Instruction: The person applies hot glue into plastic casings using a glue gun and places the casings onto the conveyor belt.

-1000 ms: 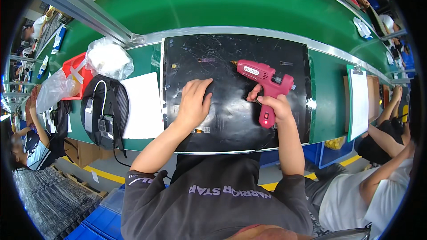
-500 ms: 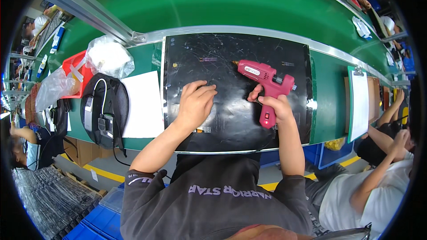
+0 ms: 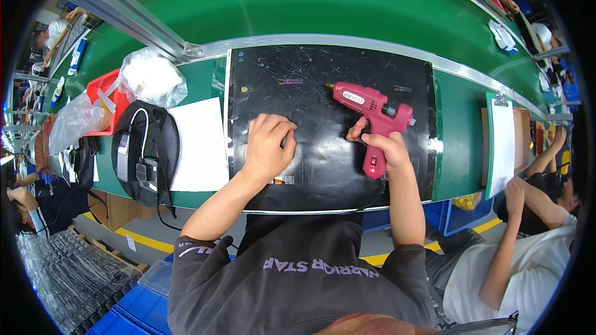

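Gripping a pink hot-glue gun [image 3: 371,110] in the right hand [image 3: 391,150], pointing its nozzle [image 3: 329,86] left, beyond and right of the curled left hand [image 3: 269,144], contents unclear

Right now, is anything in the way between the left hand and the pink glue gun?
Nothing visible blocks the way from the left hand to the pink glue gun's barrel: only black mat lies between. Lower down, fingers of the right hand poke out beside the handle.
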